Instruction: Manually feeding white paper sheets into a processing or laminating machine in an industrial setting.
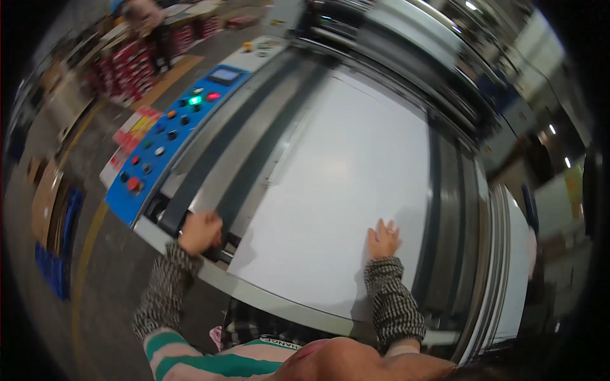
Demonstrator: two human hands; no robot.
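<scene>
A large white sheet [343, 184] lies flat on the feed bed of a big machine, its far edge close to the rollers [406, 51]. My right hand [384, 239] rests on the near right part of the sheet, fingers spread and holding nothing. At the near left corner of the bed, my left hand [202, 233] is curled closed beside the end of a dark belt [244, 174], left of the sheet's edge. Whatever its fingers may hold is hidden.
A blue control panel [143, 166] with buttons, lit lamps and a small screen runs along the left side. White boards [511, 267] stand stacked at the right. Another person [149, 25] is at the far left, near red-and-white stacks [127, 70]. Flattened cardboard [47, 200] sits on the left floor.
</scene>
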